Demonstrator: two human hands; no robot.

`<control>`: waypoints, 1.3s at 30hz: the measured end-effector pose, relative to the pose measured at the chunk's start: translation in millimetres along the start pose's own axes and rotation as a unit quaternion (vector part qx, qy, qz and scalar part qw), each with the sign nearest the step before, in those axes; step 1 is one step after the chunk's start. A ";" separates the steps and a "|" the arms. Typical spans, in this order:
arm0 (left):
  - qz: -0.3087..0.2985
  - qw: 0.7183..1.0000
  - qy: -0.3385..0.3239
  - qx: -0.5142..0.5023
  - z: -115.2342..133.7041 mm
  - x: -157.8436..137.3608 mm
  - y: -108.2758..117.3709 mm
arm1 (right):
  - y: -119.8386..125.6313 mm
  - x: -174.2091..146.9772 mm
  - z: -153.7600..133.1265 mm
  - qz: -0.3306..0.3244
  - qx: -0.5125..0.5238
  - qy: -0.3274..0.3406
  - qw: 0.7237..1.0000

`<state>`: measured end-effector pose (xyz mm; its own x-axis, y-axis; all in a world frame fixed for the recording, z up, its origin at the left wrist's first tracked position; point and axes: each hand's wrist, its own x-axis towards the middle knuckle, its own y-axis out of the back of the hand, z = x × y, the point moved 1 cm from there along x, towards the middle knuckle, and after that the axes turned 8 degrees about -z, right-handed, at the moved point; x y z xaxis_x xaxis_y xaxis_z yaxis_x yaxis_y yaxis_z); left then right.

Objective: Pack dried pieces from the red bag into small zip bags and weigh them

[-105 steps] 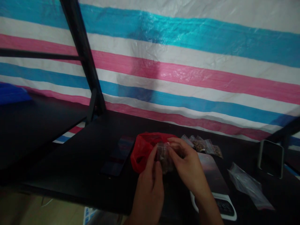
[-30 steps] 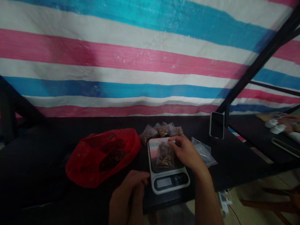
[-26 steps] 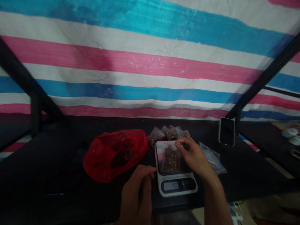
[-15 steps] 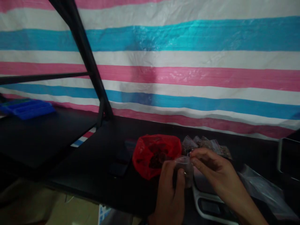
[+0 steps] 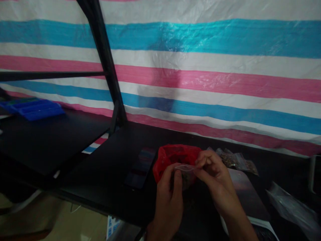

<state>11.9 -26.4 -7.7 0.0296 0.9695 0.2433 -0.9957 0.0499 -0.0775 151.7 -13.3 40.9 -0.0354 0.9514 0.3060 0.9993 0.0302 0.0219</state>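
Observation:
Between my two hands is a small clear zip bag (image 5: 187,177), its mouth edge running across from one hand to the other. My left hand (image 5: 168,195) pinches the bag's left side with thumb and fingers. At the right end of its top edge, the fingertips of my right hand (image 5: 215,177) are closed on it. Right behind the bag lies an open red plastic bag (image 5: 165,157) with dark contents, partly covered by my hands. A scale (image 5: 247,192) with a flat plate sits beside my right forearm, which hides part of it.
Several filled zip bags (image 5: 235,159) lie behind the scale. Flat clear bags (image 5: 292,204) rest on the right. A dark phone (image 5: 140,169) lies left of the red bag. Blue trays (image 5: 41,108) stand on the far-left table, past a black post (image 5: 106,63). Striped sheeting (image 5: 225,80) hangs behind.
Both hands and the zip bag have moved left, off the scale's edge to in front of the red bag. The bag's mouth is now stretched between the hands. The camera view has shifted slightly.

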 end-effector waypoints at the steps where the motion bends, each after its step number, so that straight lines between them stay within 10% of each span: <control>1: -0.003 1.000 0.001 0.001 0.2 0.7 2.2 | -3.8 1.5 0.7 -0.003 -0.004 0.002 1.000; 39: 0.045 0.996 0.012 -0.079 -15.4 7.6 14.1 | -26.1 9.6 14.7 -0.034 -0.023 -0.001 0.999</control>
<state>-0.7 -14.7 -21.8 -0.0543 0.9771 0.2055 -0.9684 -0.0014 -0.2493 125.4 -0.5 29.3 -0.1036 0.9479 0.3013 0.9930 0.0811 0.0862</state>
